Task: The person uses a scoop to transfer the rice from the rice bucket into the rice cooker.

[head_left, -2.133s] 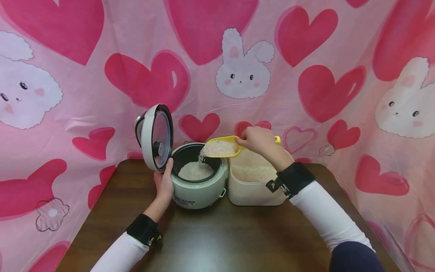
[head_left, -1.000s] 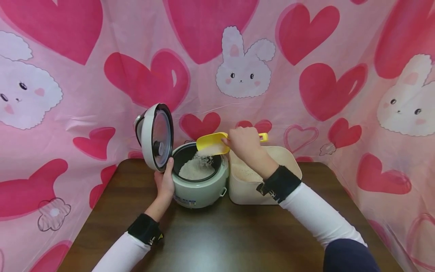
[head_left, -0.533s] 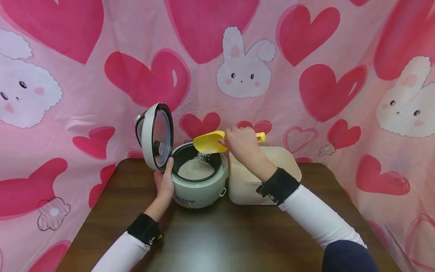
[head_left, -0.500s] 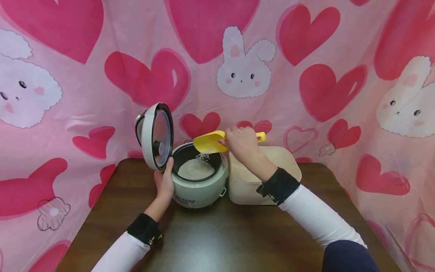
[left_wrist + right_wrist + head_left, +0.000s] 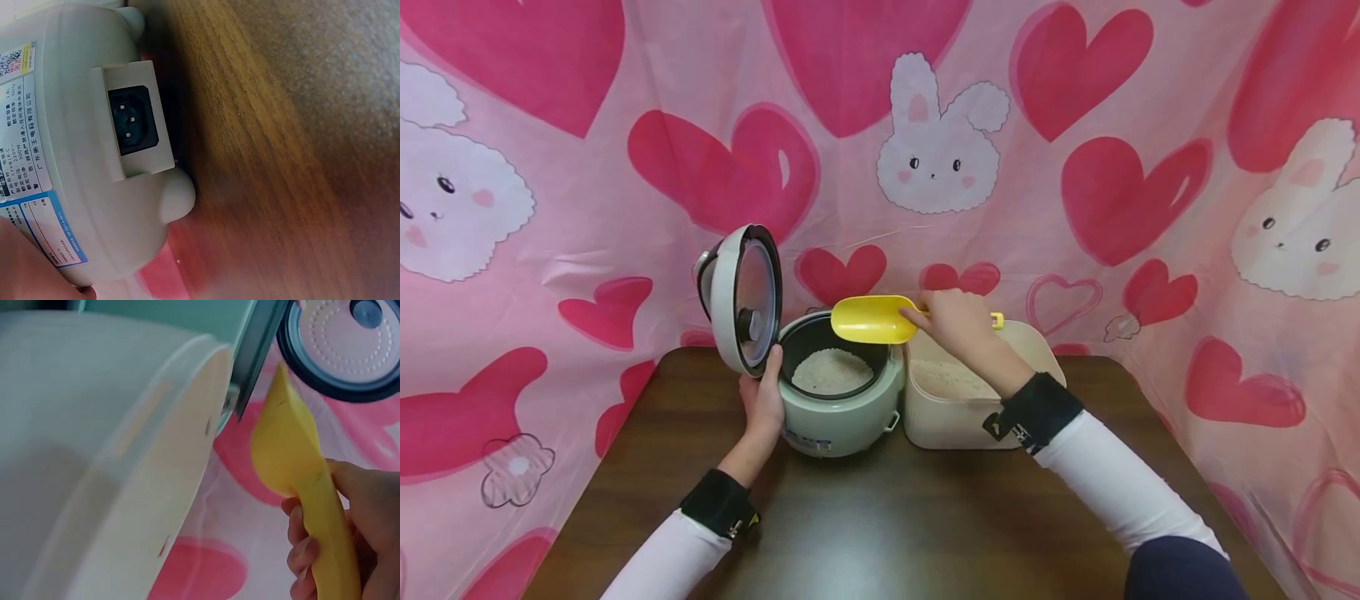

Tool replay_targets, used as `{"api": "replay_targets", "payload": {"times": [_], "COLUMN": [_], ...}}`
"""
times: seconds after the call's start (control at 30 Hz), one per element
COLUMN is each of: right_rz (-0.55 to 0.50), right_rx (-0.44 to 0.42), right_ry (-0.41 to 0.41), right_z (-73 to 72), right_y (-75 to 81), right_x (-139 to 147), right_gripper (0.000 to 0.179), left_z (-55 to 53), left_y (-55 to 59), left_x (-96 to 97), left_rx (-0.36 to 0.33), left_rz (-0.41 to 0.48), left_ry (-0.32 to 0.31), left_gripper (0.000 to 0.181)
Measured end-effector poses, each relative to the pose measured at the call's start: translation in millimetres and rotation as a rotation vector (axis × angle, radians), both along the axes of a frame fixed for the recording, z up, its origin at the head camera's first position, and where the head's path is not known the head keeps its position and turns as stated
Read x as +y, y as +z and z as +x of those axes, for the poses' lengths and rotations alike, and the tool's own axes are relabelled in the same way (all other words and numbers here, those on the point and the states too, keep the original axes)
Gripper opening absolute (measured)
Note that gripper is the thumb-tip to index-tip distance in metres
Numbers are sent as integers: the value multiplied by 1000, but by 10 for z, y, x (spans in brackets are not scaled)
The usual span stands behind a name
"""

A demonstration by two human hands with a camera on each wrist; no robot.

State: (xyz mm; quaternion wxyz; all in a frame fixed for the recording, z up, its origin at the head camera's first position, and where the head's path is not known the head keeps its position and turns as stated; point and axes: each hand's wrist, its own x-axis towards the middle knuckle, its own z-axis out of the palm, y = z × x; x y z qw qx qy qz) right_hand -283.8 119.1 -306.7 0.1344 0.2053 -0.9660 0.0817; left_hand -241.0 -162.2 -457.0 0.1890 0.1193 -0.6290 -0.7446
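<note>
A pale green rice cooker [image 5: 842, 425] stands on the table with its lid [image 5: 730, 300] tipped up at the left. White rice [image 5: 831, 372] lies heaped in its dark inner pot. My left hand [image 5: 763, 408] holds the cooker's left side below the lid, thumb pointing up; its fingers are mostly hidden. In the left wrist view, part of that hand touches the cooker's labelled back. My right hand [image 5: 958, 321] grips a yellow scoop [image 5: 872, 320] by its handle, over the right of the pot. No rice shows on the scoop.
Right beside the cooker is a cream-coloured bin [image 5: 962, 425] with rice inside, partly behind my right forearm. Everything stands on a dark wooden table [image 5: 865, 533]. A pink curtain with hearts and rabbits hangs behind.
The loaded scoop tipped over the pot and rice fell in, raising the heap. Now no rice falls, and the scoop has turned back and moved slightly right. My left hand stays put.
</note>
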Motion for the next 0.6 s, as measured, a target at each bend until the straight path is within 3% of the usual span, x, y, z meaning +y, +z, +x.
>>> {"api": "replay_targets", "payload": {"times": [0.2,0.6], "right_rz": [-93,-211], "right_rx": [-116,-225], "right_ry": [-46,-89], "right_z": [53,181], "right_y": [-55,-214], "right_x": [318,1118], "right_gripper": [43,42], "left_z": [-6,-4], "left_y": [-9,-17], "left_x": [-1,-1], "left_rx": [8,-2], "left_rz": [0,-1], "left_ry": [11,15], "left_gripper": [62,62]}}
